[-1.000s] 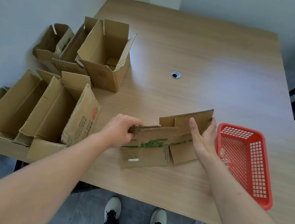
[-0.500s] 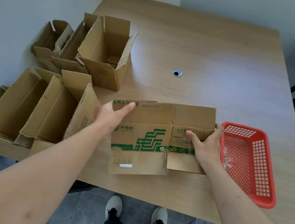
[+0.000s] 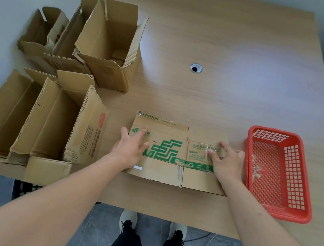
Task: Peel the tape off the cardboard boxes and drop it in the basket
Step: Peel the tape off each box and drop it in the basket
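Head view, two hands (image 3: 131, 147) (image 3: 226, 162), one flattened box (image 3: 174, 146), one red basket (image 3: 296, 210)

Bright daylight, wide-angle distortion, slight blur

Bare table (image 3: 223, 47) beyond flattened box (image 3: 174, 157), open boxes (image 3: 73, 86) crowding left, red basket (image 3: 276, 174) just right
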A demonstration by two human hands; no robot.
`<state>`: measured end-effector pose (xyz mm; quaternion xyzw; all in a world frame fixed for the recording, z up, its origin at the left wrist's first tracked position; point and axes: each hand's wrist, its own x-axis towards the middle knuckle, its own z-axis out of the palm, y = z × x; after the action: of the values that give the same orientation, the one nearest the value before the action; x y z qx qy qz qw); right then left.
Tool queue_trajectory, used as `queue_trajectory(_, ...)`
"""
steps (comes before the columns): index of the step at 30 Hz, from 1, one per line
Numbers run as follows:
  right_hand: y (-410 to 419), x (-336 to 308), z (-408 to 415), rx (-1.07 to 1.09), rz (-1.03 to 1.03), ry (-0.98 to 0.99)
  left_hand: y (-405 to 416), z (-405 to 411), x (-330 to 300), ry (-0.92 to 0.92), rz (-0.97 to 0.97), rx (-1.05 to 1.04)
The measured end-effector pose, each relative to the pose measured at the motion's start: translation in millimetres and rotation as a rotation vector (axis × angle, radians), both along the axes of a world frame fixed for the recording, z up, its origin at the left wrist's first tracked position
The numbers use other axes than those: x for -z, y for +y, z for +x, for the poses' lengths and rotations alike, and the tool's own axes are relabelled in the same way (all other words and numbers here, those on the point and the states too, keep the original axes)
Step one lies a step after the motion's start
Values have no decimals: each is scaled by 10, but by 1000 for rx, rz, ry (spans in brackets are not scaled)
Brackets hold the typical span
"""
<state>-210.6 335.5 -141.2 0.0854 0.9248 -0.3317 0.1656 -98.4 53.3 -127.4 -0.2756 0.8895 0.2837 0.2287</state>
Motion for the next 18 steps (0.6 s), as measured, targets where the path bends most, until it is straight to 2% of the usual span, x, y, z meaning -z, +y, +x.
queue_trajectory(8,-144,358,160,-204,375,29,117,110,385,-78,-105,97)
queue_trajectory(12,-203,490,220,-249,439,73,221,96,507,-15,-326,280)
queue_trajectory(18,-399,570,391,-645,487,148,480,34,665,85,-225,525)
